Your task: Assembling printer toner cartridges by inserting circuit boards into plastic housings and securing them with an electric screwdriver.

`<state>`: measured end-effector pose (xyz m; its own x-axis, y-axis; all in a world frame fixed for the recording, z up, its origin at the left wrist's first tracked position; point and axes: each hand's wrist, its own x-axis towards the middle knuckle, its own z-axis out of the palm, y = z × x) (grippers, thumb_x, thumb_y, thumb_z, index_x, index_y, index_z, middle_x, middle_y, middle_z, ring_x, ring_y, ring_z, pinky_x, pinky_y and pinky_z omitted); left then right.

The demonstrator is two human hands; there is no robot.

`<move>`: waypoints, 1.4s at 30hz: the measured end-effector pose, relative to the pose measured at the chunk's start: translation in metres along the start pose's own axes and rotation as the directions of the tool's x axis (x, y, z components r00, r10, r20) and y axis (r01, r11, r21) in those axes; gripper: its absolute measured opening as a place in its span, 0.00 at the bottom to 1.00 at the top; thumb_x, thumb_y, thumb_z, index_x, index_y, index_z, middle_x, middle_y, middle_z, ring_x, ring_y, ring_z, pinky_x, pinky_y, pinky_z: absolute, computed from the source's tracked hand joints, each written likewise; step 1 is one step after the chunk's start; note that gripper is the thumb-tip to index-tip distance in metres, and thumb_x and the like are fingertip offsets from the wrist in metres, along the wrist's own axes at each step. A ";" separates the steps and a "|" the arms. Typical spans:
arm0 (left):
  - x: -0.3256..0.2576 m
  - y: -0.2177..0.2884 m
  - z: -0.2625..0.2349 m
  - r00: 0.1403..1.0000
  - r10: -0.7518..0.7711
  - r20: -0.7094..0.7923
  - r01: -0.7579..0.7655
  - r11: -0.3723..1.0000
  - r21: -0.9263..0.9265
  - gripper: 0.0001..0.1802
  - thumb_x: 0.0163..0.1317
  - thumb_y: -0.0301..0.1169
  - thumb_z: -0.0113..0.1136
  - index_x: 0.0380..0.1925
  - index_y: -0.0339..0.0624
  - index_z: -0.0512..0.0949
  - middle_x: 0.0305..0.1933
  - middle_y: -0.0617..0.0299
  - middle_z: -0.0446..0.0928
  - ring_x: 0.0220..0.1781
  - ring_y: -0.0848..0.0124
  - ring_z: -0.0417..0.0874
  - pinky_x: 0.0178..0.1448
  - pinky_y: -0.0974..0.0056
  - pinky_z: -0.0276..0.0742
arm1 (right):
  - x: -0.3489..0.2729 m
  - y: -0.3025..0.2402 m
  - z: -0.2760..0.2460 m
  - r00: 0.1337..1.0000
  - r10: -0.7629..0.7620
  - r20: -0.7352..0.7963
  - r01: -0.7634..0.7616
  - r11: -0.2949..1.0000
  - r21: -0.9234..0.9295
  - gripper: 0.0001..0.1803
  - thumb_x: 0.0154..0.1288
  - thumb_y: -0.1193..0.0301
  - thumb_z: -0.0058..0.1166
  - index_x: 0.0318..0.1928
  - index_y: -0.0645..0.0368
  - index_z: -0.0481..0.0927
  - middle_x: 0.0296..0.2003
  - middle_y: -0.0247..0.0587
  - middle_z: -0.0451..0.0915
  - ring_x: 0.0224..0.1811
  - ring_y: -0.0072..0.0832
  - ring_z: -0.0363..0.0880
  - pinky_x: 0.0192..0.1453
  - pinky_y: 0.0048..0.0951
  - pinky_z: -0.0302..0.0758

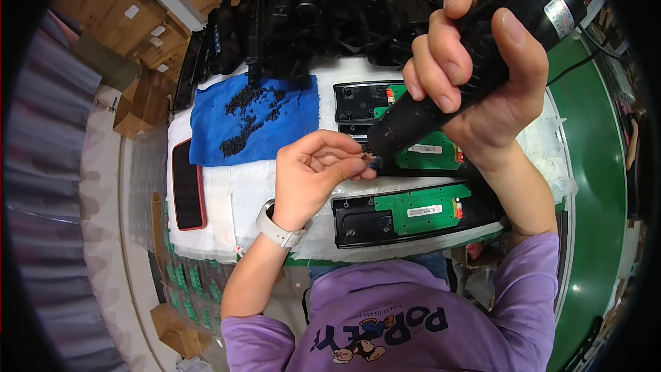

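Observation:
My right hand (511,93) is wrapped round a thick black electric screwdriver (410,124), which slants down to the left. At its tip, the thumb and fingers of my left hand (313,165) are pinched together; what they hold is too small and hidden to make out. Under the tip lies a black plastic housing with a green circuit board (416,160), partly covered by the tool. A second such housing (358,217) rests nearer me, and a third (354,105) lies farther off. Small black screws (235,145) are heaped on a blue cloth (206,114) to the left.
A phone with a red edge (189,189) lies left of my left hand on the white-covered table (220,200). Many long black plastic parts (296,21) are piled along the far side. The tool's cable (575,67) trails to the right. Cardboard boxes (110,21) stand at the back left.

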<state>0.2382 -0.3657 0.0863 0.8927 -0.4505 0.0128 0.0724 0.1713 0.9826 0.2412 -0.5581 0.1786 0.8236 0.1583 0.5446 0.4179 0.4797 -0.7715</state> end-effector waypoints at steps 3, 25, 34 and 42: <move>-0.001 0.000 0.000 0.999 -0.039 0.026 0.039 0.999 -0.012 0.09 0.54 0.14 0.56 0.36 0.28 0.74 0.33 0.50 0.80 0.34 0.65 0.84 0.37 0.71 0.80 | -0.005 -0.002 0.003 0.999 0.028 -0.032 -0.029 1.000 -0.012 0.20 0.66 0.56 0.36 0.44 0.60 0.69 0.19 0.30 0.66 0.14 0.19 0.63 0.28 0.26 0.68; 0.010 0.016 -0.098 0.923 0.358 -0.139 0.164 -0.038 0.986 0.07 0.50 0.27 0.61 0.25 0.35 0.75 0.27 0.52 0.72 0.31 0.55 0.73 0.35 0.58 0.69 | -0.019 -0.004 -0.042 0.985 0.065 -0.157 -0.108 0.954 -0.280 0.17 0.56 0.62 0.49 0.39 0.63 0.67 0.15 0.35 0.66 0.11 0.21 0.62 0.16 0.21 0.61; 0.008 0.018 -0.096 0.844 0.532 -0.065 0.065 0.019 0.998 0.04 0.56 0.24 0.57 0.27 0.34 0.76 0.24 0.53 0.73 0.22 0.60 0.73 0.27 0.63 0.67 | -0.016 0.008 -0.037 0.988 0.035 -0.150 -0.081 0.946 -0.313 0.15 0.54 0.66 0.51 0.36 0.64 0.68 0.14 0.36 0.67 0.10 0.22 0.63 0.14 0.21 0.60; 0.016 0.011 -0.094 0.908 0.293 -0.301 0.000 0.717 0.697 0.08 0.62 0.29 0.54 0.30 0.34 0.74 0.25 0.64 0.74 0.24 0.77 0.72 0.28 0.73 0.66 | -0.007 0.016 -0.030 0.990 0.054 -0.132 -0.097 0.935 -0.342 0.13 0.52 0.68 0.61 0.18 0.60 0.74 0.10 0.29 0.68 0.11 0.14 0.65 0.15 0.18 0.59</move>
<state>0.2950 -0.2885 0.0803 0.9652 -0.0953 0.2436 -0.2586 -0.4880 0.8336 0.2538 -0.5774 0.1522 0.8884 0.0688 0.4539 0.4421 0.1382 -0.8863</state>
